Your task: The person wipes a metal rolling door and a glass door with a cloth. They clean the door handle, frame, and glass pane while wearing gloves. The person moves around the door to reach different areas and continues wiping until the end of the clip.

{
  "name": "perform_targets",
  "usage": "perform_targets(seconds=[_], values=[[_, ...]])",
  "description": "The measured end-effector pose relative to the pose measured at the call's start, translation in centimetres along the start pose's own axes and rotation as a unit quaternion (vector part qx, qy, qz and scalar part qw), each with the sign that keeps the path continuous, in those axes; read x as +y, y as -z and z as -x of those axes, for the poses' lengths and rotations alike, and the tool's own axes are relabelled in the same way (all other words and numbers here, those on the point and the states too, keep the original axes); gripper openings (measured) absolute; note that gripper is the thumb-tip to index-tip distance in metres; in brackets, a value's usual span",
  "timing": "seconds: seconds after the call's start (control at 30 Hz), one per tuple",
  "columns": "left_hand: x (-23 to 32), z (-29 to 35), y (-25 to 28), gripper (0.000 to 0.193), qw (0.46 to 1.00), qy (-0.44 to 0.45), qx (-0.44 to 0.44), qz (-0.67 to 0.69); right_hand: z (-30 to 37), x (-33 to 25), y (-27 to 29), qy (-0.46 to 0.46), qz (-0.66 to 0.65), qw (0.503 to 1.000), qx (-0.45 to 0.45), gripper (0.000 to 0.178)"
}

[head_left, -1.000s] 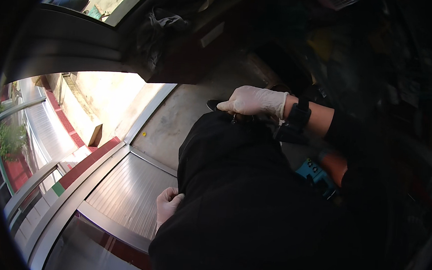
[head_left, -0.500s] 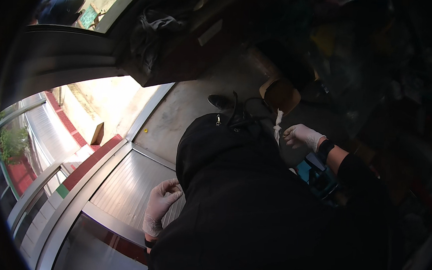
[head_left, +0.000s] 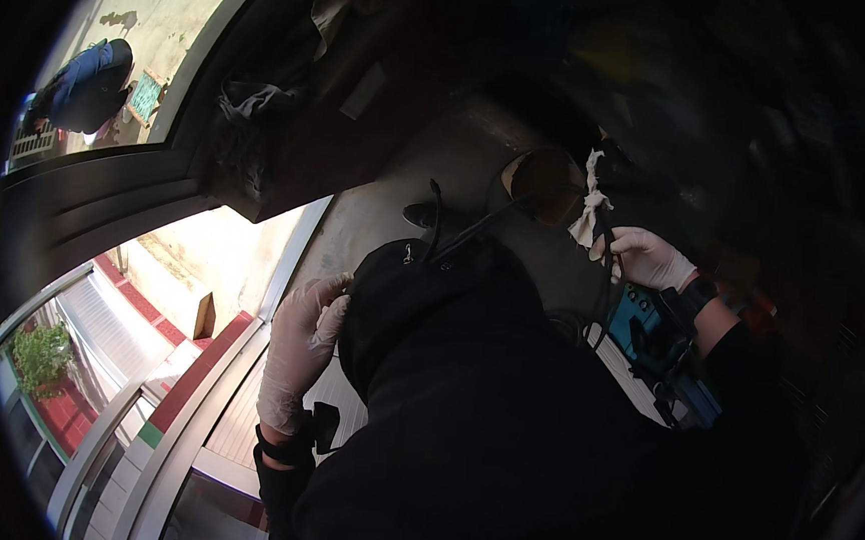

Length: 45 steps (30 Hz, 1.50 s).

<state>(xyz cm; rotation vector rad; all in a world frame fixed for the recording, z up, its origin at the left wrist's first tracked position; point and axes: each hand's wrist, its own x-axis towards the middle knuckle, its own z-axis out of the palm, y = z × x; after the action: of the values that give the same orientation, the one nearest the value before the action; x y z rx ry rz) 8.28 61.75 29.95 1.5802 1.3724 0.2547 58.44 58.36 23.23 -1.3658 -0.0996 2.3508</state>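
My right hand (head_left: 651, 259), in a thin whitish glove, has its thumb and fingers closed round a dark cord (head_left: 610, 244). A knotted strip of white cloth (head_left: 590, 206) is at the cord's upper part, just left of my fingertips. My left hand (head_left: 304, 346), gloved too, is raised beside the hood of a black garment (head_left: 503, 405). Its fingers are curled in, with the tips partly hidden at the hood's edge, so what they hold, if anything, does not show. The garment fills the lower middle and covers what lies beneath.
A teal and black power tool or case (head_left: 644, 330) lies below my right hand. Beyond the hood are dark cables (head_left: 486, 224) and a brown rounded piece (head_left: 544, 183). A metal-framed window (head_left: 172, 402) borders the left. Outside, a person in blue (head_left: 89, 85) is at upper left.
My right hand has moved slightly right and up and now grips the cord, with the cloth shifted alongside. My left hand has risen up and left along the hood. The whole view has shifted.
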Motion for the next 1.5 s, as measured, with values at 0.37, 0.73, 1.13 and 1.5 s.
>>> perform_targets(seconds=[0.37,0.73,1.13,1.5], values=[[-3.5,15.8,-1.8,0.027,0.882,0.334,0.074,0.323,1.5,-3.7,-2.4,0.033,0.103,0.993,0.040,0.028],[0.1,10.9,-1.3,0.025,0.952,0.195,0.119,0.203,-3.6,-4.6,-4.9,-0.004,0.161,0.982,0.100,0.063],[3.8,-6.0,-3.2,0.032,0.995,0.042,-0.076,0.056,-4.8,-7.6,-9.3,0.070,0.186,0.979,-0.041,0.065],[3.9,-4.4,-5.8,0.087,0.999,-0.016,-0.021,-0.037,-7.2,-7.1,-7.9,0.005,0.303,0.946,0.116,0.049]])
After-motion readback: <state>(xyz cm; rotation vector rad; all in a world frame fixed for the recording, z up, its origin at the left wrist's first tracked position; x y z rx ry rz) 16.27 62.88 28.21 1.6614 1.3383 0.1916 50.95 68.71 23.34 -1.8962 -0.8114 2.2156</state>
